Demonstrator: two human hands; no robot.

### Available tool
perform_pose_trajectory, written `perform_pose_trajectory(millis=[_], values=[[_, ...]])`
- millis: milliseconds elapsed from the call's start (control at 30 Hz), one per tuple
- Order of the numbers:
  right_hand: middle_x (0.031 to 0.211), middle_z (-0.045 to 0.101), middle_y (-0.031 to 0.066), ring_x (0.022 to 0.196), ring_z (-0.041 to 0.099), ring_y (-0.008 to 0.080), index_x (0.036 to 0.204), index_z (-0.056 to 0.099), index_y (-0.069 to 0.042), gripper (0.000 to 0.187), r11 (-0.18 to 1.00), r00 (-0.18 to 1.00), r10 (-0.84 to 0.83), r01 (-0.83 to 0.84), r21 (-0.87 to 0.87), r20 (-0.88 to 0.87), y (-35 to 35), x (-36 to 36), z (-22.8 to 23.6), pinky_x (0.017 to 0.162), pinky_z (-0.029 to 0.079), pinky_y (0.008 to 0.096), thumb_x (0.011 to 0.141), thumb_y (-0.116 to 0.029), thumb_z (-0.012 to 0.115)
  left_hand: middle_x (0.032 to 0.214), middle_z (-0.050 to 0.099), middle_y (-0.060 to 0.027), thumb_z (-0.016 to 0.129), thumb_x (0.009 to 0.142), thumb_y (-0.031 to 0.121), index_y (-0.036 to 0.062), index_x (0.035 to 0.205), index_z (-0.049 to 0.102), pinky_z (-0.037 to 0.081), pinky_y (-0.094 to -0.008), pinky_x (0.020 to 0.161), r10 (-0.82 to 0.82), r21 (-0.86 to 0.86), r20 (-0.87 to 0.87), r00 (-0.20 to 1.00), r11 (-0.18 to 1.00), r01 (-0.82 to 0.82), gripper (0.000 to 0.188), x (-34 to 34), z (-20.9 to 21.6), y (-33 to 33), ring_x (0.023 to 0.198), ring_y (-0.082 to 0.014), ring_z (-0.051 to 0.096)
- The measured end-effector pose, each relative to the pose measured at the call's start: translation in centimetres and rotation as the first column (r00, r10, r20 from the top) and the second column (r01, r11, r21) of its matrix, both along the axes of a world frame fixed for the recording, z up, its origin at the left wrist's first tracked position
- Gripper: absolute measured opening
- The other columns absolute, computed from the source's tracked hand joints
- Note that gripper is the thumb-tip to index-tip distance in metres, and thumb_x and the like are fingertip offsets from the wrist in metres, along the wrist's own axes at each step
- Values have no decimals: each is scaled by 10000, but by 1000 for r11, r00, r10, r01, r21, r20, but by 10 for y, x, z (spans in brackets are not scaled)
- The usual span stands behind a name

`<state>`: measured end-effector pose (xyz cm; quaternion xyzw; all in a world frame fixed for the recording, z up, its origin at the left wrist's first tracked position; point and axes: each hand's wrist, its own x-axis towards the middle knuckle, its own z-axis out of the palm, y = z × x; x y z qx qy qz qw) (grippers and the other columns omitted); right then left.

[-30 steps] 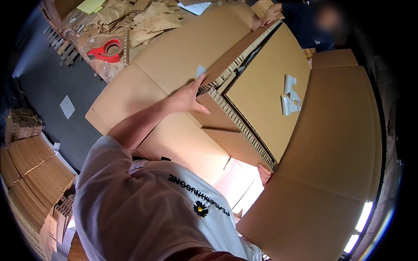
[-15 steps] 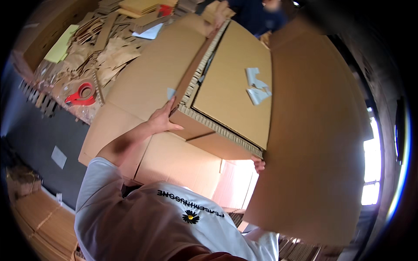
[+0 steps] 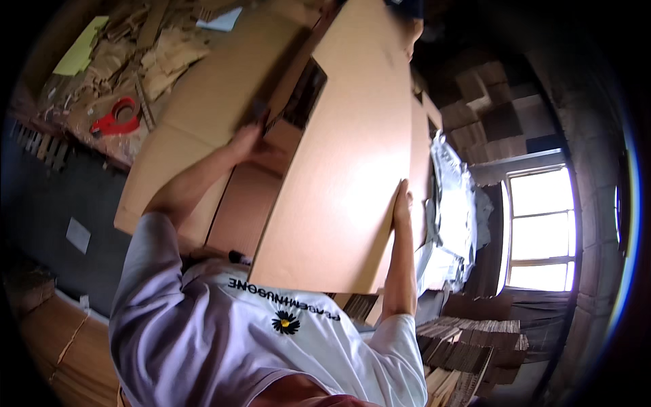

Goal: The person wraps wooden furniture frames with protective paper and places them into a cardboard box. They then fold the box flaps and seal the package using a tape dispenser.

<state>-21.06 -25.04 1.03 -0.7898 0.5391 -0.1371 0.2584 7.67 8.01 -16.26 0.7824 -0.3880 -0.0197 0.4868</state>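
Observation:
A large cardboard box (image 3: 241,210) lies in front of me, its wide right flap (image 3: 339,156) folded over across the opening. My left hand (image 3: 249,141) is at the near left corner of the box, thumb and fingers apart around the edge; shadow and blur soften the fingertips. My right hand (image 3: 402,200) lies flat against the right side of the flap, fingers stretched along it. The left flap (image 3: 196,149) spreads outward over the work surface. A dark gap shows between the two flaps, and the contents are mostly hidden under the right one.
A red tape dispenser (image 3: 119,119) and cardboard scraps (image 3: 169,61) lie to the left. Another person's hand (image 3: 413,34) is at the far end of the box. Grey plastic wrapping (image 3: 451,203) and stacked cardboard (image 3: 468,346) are at the right, by a bright window (image 3: 541,224).
The right flap has swung left over the box, covering the brown panel with honeycomb edging. My right hand has moved from the near corner onto the flap. My left hand has shifted slightly up and left.

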Motion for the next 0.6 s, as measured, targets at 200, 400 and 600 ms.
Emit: perform_pose_trajectory(millis=[200, 400, 600], values=[[1272, 600, 261, 1215, 534, 443, 1155, 683, -16, 391, 401, 781, 585, -514, -758, -220, 61, 45, 16, 1013, 430, 493, 990, -340, 538, 1485, 424, -55, 549, 924, 330, 168, 1535, 297, 402, -354, 1050, -602, -604, -794, 88, 762, -233, 681, 21, -37, 17, 1295, -213, 451], [1331, 610, 116, 1308, 493, 348, 1307, 599, -31, 515, 388, 695, 713, -502, -773, -94, 55, 46, -16, 1079, 359, 472, 938, -390, 583, 1411, 484, -48, 550, 922, 306, 137, 1488, 363, 418, -347, 1010, -498, -525, -827, 261, 850, -41, 620, 16, 1, 31, 1229, -199, 490], [1578, 255, 195, 1437, 243, 450, 1531, 271, -107, 1148, 161, 328, 829, -916, -368, -452, 108, 116, 39, 1131, 233, 605, 619, -486, 858, 1337, 544, -40, 552, 920, 282, 106, 1440, 429, 434, -341, 970, -456, -495, -815, 357, 869, -19, 562, 15, 14, 37, 1163, -186, 530]])
